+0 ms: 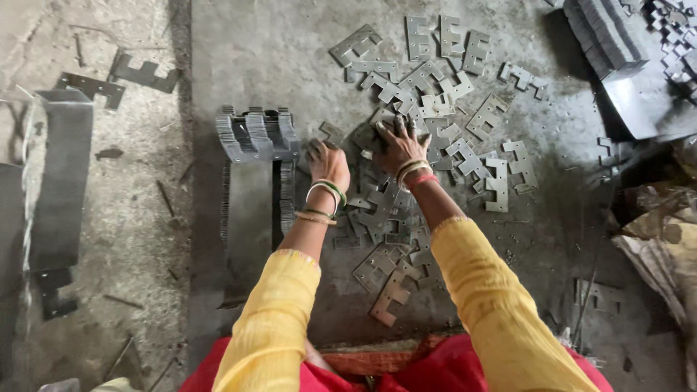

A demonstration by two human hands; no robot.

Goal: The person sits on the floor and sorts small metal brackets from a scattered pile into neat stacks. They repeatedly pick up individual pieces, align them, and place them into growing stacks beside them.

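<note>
pressing down on the scattered metal plates (406,181), the right hand (398,145) is lying flat, fingers spread, clamping nothing. the left hand (328,161) is resting just beside the upright stack of plates (255,134), fingers curled loosely, its grip hard to read. loose plates are lying under and around both wrists.

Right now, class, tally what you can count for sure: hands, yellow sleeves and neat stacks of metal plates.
Hands: 2, the left hand and the right hand
Yellow sleeves: 2
Neat stacks of plates: 2, the left stack and the corner stack
Total: 6
The loose plates overlap too much to count.
</note>
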